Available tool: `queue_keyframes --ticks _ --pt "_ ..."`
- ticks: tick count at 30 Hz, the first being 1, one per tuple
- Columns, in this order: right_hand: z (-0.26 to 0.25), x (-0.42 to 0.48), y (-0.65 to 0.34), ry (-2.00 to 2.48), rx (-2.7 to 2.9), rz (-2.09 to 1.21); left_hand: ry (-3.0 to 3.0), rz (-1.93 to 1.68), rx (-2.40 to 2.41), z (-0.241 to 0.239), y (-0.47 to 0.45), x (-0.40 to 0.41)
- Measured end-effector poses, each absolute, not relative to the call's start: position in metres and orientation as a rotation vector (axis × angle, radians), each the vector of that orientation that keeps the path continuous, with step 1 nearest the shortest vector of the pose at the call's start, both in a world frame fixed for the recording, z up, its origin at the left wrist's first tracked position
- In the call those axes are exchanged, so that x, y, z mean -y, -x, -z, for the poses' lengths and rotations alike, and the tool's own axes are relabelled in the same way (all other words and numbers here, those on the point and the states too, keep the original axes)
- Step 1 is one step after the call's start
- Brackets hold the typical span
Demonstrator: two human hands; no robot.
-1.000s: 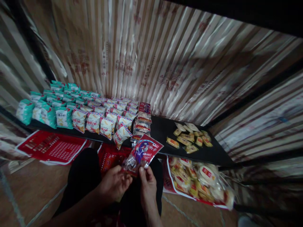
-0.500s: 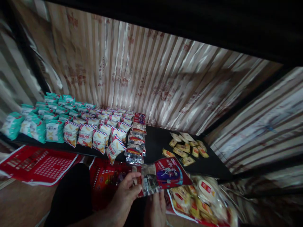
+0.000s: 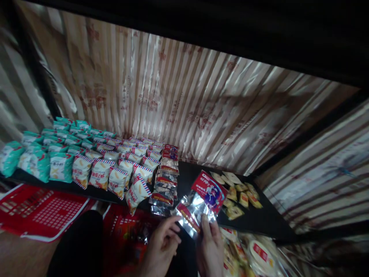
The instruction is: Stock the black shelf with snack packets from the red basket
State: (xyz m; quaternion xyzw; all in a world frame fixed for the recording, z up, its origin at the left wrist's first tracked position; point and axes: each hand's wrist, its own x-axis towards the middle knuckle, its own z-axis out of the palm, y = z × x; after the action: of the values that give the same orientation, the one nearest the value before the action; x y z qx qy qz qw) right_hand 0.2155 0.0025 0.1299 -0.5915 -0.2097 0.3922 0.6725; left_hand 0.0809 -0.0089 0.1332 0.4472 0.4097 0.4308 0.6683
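A red and silver foil snack packet (image 3: 206,194) is tilted over the front edge of the black shelf. My right hand (image 3: 211,246) pinches its lower edge, thumb on the silver face. My left hand (image 3: 164,244) is just left of the packet's lower corner, fingers loosely curled and apart; whether a fingertip touches the foil is hard to see. Behind it, a row of similar silver packets (image 3: 164,184) runs from front to back on the shelf. White chip bags with striped edges (image 3: 99,173) stand to the left of that row.
Teal bags (image 3: 60,167) fill the shelf's (image 3: 187,175) left end. Small yellow packs (image 3: 235,211) lie loose on the right. Below are red printed bags (image 3: 54,211) and a bag of yellow and white packs (image 3: 261,254). A dark beam (image 3: 230,34) crosses overhead.
The packet has risen and turned more upright, its silver side now facing me. My right hand has come up onto its lower edge, while my left hand's grip on the left end has loosened.
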Motion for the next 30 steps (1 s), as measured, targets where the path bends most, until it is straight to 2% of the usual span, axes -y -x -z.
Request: queue_keyframes --ticks 6,15,19,24,30 --pt "-0.139 -0.071 -0.225 1.227 0.669 -0.982 -0.871 -1.235 -1.012 -0.146 -0.090 -0.026" --pt "-0.132 -0.150 -0.218 1.400 1.002 -0.976 -0.482 -1.347 -0.983 -0.146 -0.103 -0.074" --pt "-0.132 -0.163 -0.221 1.643 1.260 -0.774 -0.397 -1.298 -1.019 -0.148 -0.103 -0.083" --pt "-0.136 -0.161 -0.222 1.987 1.526 -0.363 -0.383 -1.261 -1.063 -0.141 -0.104 -0.086" --pt "-0.136 -0.161 -0.214 2.008 1.692 -0.042 -0.397 -1.271 -1.082 -0.134 -0.104 -0.084"
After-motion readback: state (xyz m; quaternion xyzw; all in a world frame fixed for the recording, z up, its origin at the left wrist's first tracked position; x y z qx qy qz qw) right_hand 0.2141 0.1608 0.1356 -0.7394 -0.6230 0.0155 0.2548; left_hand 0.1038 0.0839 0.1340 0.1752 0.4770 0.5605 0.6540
